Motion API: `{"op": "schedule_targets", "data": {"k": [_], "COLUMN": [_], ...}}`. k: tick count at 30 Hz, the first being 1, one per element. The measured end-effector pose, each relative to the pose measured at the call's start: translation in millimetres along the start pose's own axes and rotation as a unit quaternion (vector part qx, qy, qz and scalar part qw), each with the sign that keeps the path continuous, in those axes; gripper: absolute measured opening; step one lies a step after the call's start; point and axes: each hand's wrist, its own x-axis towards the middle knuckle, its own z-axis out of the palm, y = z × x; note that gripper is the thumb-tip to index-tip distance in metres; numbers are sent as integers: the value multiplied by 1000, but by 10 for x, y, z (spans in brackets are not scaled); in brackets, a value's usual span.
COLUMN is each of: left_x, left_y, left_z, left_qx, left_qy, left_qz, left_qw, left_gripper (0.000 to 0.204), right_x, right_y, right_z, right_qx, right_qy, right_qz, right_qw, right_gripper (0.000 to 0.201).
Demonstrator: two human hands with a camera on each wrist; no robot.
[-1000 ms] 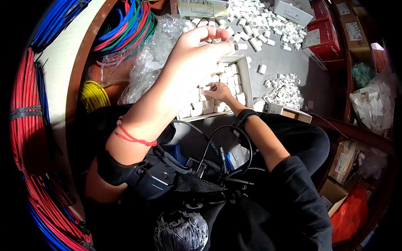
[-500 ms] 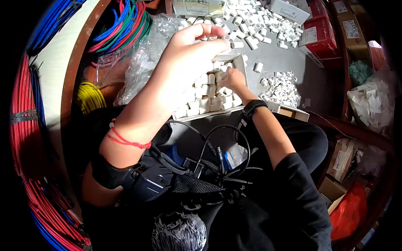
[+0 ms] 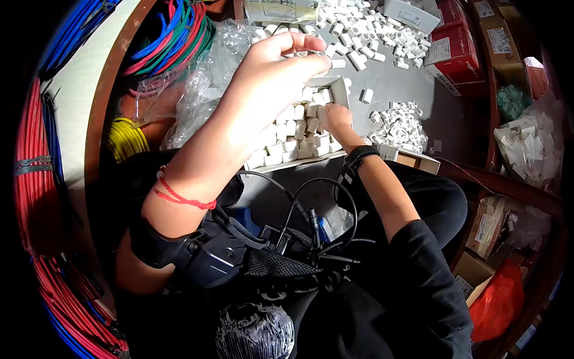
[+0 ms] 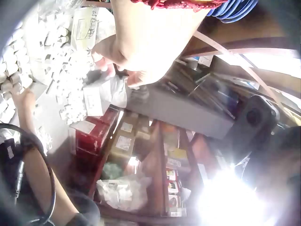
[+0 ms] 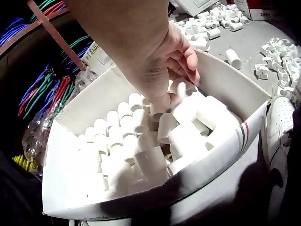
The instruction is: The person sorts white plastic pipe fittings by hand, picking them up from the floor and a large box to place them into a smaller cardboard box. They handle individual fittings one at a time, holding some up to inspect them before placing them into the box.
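Observation:
White cylindrical fittings fill an open white carton, many standing in rows and others lying tilted on the right side. Inside that side, my right hand pinches a fitting between thumb and fingers, partly hidden by them. My left hand hangs in the air above the carton's left part, its thumb and fingers apart and loosely bent, with nothing seen between them. It covers part of the carton in the head view.
Loose fittings spread beyond the carton. Small white clips lie at its right, behind a small box. Clear plastic wrap and cable coils are at the left; a red box stands at the far right.
My right hand has moved right within the carton and turned knuckles-up, its fingers now among the right-hand fittings. The left hand has stayed raised in nearly the same pose.

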Motion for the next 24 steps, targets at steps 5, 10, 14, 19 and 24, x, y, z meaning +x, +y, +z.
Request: {"op": "schedule_targets", "data": {"k": [5, 10, 14, 19, 24], "left_x": [-13, 1, 14, 47, 35], "left_y": [10, 7, -12, -43, 45], "left_z": [12, 36, 31, -4, 87], "left_qx": [-28, -1, -10, -27, 46], "left_qy": [-18, -7, -11, -22, 39], "left_qz": [14, 14, 15, 3, -51], "left_qw": [999, 1000, 1000, 999, 997], "left_gripper": [14, 14, 14, 14, 16], "right_x": [5, 34, -1, -47, -17], "right_y": [59, 84, 58, 12, 20], "right_z": [75, 116, 61, 51, 161], "right_qx": [-42, -55, -75, -90, -41], "right_qy": [37, 34, 34, 41, 51], "right_qz": [-18, -59, -82, -75, -82], "right_qw": [998, 996, 993, 992, 994], "right_gripper": [21, 19, 18, 15, 17]}}
